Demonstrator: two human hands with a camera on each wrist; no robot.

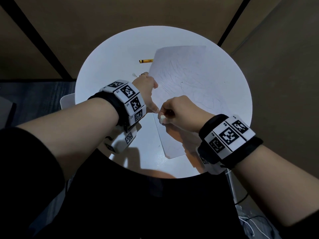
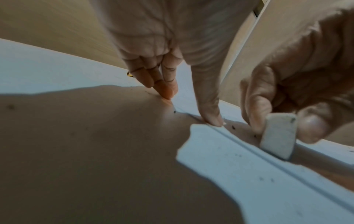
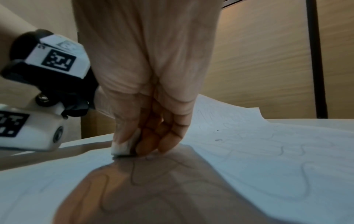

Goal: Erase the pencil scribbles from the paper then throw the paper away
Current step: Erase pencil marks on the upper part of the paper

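A yellow pencil (image 1: pixel 146 61) lies far left on the round white table (image 1: pixel 107 66). The left hand (image 1: pixel 146 90) has straight fingers (image 2: pixel 209 115) that press the left edge of the paper (image 1: pixel 193 73). Just beside it, the right hand (image 1: pixel 179 111) pinches a white eraser (image 1: pixel 162 119) against the near part of the scribbled paper.

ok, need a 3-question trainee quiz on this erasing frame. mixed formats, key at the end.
1. True or false: the right hand pinches the eraser against the paper.
2. The left hand is: A) lifting the paper, B) pressing the paper's edge with straight fingers, C) holding the pencil.
3. Fill in: pencil scribbles are ___ visible on the paper.

Key: 1 true; 2 B; 3 still
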